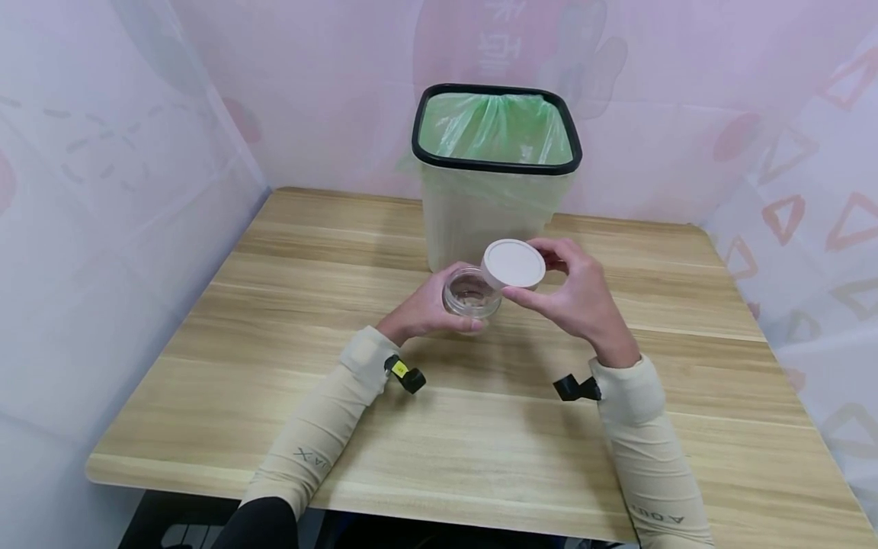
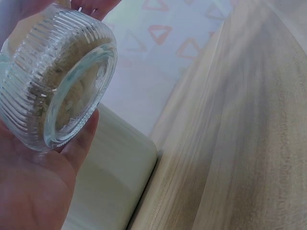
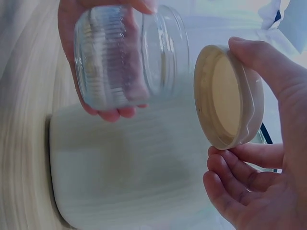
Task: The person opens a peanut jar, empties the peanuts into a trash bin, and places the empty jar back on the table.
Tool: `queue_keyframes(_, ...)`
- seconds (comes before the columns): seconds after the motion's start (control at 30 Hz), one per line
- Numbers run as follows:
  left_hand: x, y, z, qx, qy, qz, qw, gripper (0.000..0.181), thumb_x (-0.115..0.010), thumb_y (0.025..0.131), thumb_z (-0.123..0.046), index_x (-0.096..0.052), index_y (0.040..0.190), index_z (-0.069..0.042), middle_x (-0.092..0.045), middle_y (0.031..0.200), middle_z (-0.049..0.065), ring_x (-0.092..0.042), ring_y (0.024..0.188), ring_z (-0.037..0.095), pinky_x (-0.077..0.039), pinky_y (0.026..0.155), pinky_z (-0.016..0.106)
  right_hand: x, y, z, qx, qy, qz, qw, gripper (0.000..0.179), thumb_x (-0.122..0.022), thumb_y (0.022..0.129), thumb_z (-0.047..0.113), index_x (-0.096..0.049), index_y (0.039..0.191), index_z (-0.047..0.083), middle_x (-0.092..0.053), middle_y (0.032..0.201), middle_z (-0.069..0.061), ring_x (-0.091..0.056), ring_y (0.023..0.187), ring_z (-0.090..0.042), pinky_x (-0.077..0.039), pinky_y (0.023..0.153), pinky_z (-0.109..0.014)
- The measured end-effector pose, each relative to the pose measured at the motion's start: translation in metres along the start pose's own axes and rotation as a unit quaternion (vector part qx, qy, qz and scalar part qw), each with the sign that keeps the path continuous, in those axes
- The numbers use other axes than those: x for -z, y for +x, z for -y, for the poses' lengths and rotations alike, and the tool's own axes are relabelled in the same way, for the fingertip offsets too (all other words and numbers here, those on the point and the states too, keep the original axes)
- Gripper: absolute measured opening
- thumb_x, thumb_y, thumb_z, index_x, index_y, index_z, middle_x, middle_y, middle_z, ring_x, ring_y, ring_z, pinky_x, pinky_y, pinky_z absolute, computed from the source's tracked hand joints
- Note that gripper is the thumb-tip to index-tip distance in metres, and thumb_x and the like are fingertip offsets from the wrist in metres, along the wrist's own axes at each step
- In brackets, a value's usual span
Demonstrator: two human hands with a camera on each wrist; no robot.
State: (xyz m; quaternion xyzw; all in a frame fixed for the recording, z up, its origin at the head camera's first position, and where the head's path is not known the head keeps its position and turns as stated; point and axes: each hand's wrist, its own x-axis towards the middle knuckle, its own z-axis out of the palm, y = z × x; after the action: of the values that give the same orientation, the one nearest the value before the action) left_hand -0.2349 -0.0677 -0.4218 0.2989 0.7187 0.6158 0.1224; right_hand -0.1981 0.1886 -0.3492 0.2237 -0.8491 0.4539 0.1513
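Observation:
A clear ribbed glass jar (image 1: 470, 296) is gripped by my left hand (image 1: 434, 303), thumb on the near side and fingers curled round the far side. Its mouth is uncovered. In the left wrist view the glass jar (image 2: 62, 81) shows its thick base, tilted. My right hand (image 1: 575, 293) pinches a round white lid (image 1: 513, 264) by its rim between thumb and fingers. From the right wrist, the lid's (image 3: 225, 96) hollow underside faces the mouth of the jar (image 3: 129, 57), with a gap between them.
Behind the hands stands a pale bin (image 1: 456, 213) with a black rim (image 1: 494, 165) and a green bag liner (image 1: 494, 126). The wooden table (image 1: 309, 305) extends to both sides. Patterned cloth walls (image 1: 309, 99) enclose its back and sides.

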Motion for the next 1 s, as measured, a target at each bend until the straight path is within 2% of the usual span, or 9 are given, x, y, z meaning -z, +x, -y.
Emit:
queue_keyframes(0.47,0.002,0.000,0.002,-0.009,-0.006,-0.003,0.9999,0.074,-0.092,0.073,-0.009,-0.057,0.138,-0.010,-0.069,0.130,0.008,-0.064,0.122,0.020,-0.049,0.112,0.035,0.012,0.003,-0.016,-0.030,-0.004,-0.005,0.9995,0.065,-0.099,0.071,0.015,-0.070,0.129,0.007,-0.069,0.118,-0.007,-0.062,0.103,-0.010,-0.052,0.092,-0.014)
queue_keyframes(0.67,0.004,0.000,0.002,-0.010,-0.009,-0.008,0.9999,0.074,-0.091,0.073,-0.009,-0.057,0.138,-0.009,-0.068,0.131,0.009,-0.063,0.122,0.020,-0.048,0.112,0.033,0.014,0.004,-0.024,-0.045,-0.007,0.005,0.9990,0.063,-0.098,0.073,0.018,-0.070,0.128,0.008,-0.068,0.120,-0.007,-0.062,0.105,-0.013,-0.054,0.096,-0.024)
queue_keyframes(0.9,0.006,-0.001,0.000,-0.013,-0.024,-0.003,0.9996,0.073,-0.089,0.074,-0.004,-0.055,0.139,-0.006,-0.068,0.132,0.015,-0.064,0.123,0.022,-0.049,0.111,0.031,0.013,0.006,-0.036,-0.055,-0.013,0.023,0.9981,0.061,-0.097,0.075,0.022,-0.070,0.127,0.008,-0.068,0.120,-0.009,-0.064,0.105,-0.019,-0.052,0.093,-0.018)
queue_keyframes(1.0,0.008,-0.001,-0.001,-0.013,-0.037,-0.005,0.9992,0.074,-0.088,0.074,0.001,-0.054,0.140,-0.005,-0.068,0.133,0.018,-0.065,0.123,0.023,-0.050,0.111,0.031,0.013,0.006,-0.044,-0.071,-0.025,0.037,0.9965,0.063,-0.096,0.076,0.025,-0.069,0.129,0.008,-0.069,0.121,-0.009,-0.066,0.106,-0.022,-0.052,0.093,-0.020)
